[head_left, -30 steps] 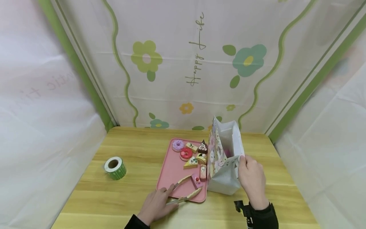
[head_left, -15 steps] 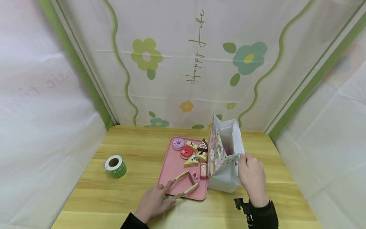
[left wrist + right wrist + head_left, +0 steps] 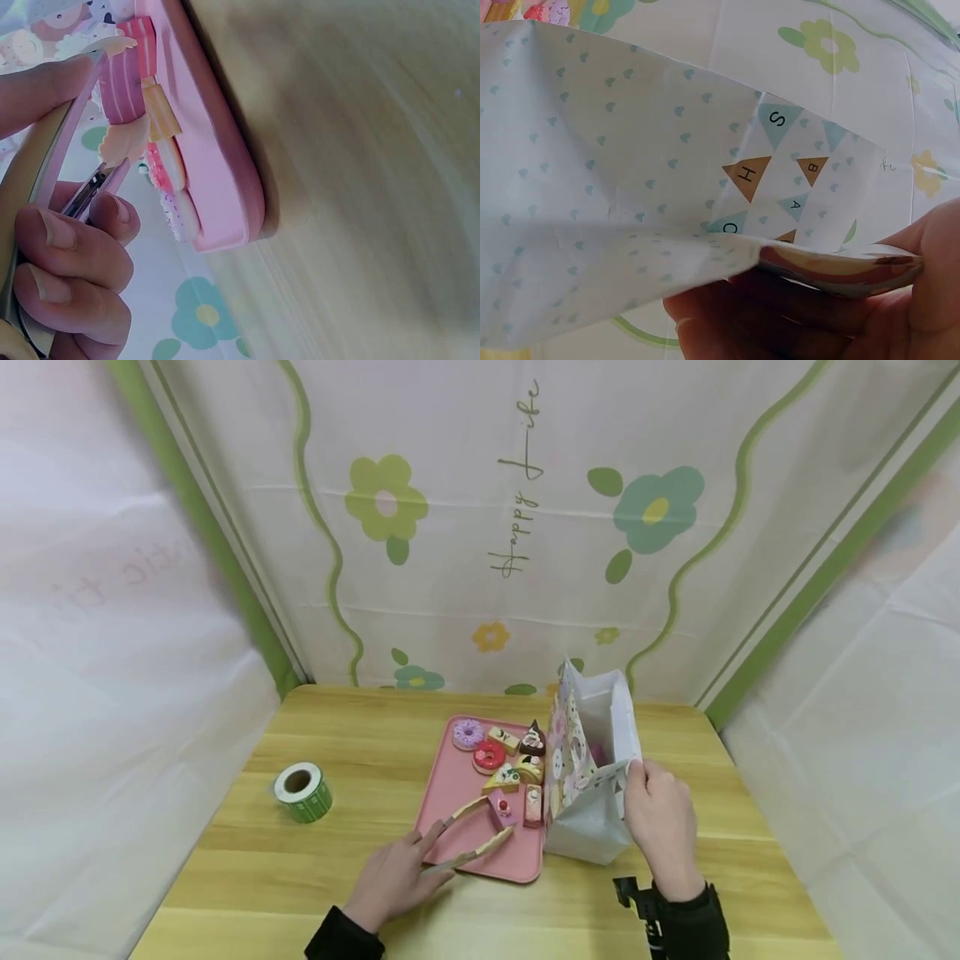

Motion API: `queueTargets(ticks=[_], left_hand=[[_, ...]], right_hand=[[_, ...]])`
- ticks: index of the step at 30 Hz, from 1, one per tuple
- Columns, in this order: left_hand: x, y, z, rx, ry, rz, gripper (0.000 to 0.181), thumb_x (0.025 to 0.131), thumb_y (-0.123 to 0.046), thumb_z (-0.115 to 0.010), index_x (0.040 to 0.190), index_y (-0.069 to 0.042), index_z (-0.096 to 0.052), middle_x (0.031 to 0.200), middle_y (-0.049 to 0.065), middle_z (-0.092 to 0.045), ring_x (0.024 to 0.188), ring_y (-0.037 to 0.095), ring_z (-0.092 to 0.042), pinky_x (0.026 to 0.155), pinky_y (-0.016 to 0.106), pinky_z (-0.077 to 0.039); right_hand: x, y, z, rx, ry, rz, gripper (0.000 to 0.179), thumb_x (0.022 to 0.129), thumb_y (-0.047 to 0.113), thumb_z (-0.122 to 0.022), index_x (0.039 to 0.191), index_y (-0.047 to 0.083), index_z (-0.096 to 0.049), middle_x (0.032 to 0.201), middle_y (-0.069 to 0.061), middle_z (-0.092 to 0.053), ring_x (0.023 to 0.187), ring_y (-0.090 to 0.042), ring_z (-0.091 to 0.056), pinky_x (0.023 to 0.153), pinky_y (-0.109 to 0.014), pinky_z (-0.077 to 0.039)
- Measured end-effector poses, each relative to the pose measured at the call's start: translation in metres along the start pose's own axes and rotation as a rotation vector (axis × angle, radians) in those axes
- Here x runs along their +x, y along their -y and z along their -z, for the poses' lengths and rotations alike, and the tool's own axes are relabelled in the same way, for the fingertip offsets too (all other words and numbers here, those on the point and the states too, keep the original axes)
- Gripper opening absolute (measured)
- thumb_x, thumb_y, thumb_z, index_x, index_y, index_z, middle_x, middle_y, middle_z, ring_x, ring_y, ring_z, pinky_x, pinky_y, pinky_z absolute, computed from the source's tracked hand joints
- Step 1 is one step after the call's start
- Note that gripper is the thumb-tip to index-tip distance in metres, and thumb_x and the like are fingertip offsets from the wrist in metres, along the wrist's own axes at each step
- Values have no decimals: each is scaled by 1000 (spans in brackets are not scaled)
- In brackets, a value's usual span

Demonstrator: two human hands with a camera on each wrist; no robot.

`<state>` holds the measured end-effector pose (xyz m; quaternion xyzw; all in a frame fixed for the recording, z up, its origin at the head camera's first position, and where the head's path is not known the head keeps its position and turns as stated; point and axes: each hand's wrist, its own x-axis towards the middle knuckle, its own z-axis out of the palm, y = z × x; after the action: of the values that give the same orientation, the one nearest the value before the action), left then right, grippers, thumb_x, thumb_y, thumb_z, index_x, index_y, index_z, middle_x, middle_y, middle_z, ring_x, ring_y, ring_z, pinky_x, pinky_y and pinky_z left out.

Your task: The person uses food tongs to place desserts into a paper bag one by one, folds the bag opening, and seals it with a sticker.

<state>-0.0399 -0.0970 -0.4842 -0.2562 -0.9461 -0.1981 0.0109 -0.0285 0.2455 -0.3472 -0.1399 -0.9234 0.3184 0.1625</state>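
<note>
Left hand: at the lower centre of the head view, the left hand [image 3: 393,878] gripped the tongs [image 3: 483,848], thumb on one arm and fingers curled about the other.
Purple cake: just below the centre of the frame, the purple cake [image 3: 501,810] sat between the tongs' scalloped tips; whether it touched the tray could not be told.
Right hand: at the lower right, the right hand [image 3: 662,827] pinched the near upper edge of the paper bag [image 3: 588,831].
Bag: it stood upright right of the tray, its mouth spread, something pink inside.
Tray: the pink tray [image 3: 442,768] lay at lower centre on the bench [image 3: 352,735].
Other sweets: a purple donut [image 3: 476,739], a red donut [image 3: 480,762] and a chocolate wedge [image 3: 533,740] lay toward the tray's top.
Roll: a green label roll [image 3: 303,793] rested at lower left.
</note>
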Motion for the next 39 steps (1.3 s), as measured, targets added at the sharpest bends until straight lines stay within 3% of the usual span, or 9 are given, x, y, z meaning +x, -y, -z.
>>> queueTargets(ticks=[9, 14, 21, 27, 32, 39], left_hand=[[8, 1, 4, 10, -15, 15, 71, 84, -51, -73, 140, -10, -56, 79, -4, -52, 55, 5, -40, 46, 24, -35], [11, 1, 6, 20, -21, 18, 70, 85, -51, -72, 140, -10, -56, 83, 0, -57, 55, 6, -43, 48, 25, -38], [12, 2, 7, 16, -62, 40, 71, 84, -53, -72, 139, -11, -58, 101, 12, -67, 63, 12, -56, 53, 31, -47], [11, -1, 14, 23, -92, 59, 69, 84, -52, -73, 140, -13, -58, 86, 1, -61, 55, 6, -45, 47, 26, -37], [12, -5, 19, 36, -156, 45, 71, 81, -49, -77, 139, -13, -59, 72, -6, -49, 46, 4, -31, 42, 24, -28], [16, -14, 26, 18, -283, 49, 72, 81, -53, -76, 138, -11, -59, 68, -10, -42, 45, 2, -28, 40, 23, -24]], right_hand=[[4, -2, -3, 11, -41, -8, 46, 105, 29, -36, 67, 7, -48, 60, -8, -46, 52, -24, -44, 46, -36, -31], [6, -3, -3, 16, -45, -7, 46, 105, 29, -35, 66, 8, -47, 60, -8, -45, 52, -24, -43, 45, -35, -31], [7, -4, -3, 13, -50, -9, 45, 105, 27, -36, 66, 8, -46, 59, -8, -44, 51, -24, -42, 45, -35, -31], [7, -5, -2, 19, -48, -9, 45, 105, 26, -36, 66, 7, -48, 60, -8, -46, 50, -23, -42, 44, -35, -31], [8, -5, 0, 7, -50, -3, 46, 105, 25, -35, 65, 6, -48, 60, -9, -48, 50, -23, -42, 43, -35, -30], [11, -5, 2, -4, -41, -2, 45, 105, 25, -35, 71, 4, -55, 63, -10, -53, 50, -23, -46, 42, -36, -32]])
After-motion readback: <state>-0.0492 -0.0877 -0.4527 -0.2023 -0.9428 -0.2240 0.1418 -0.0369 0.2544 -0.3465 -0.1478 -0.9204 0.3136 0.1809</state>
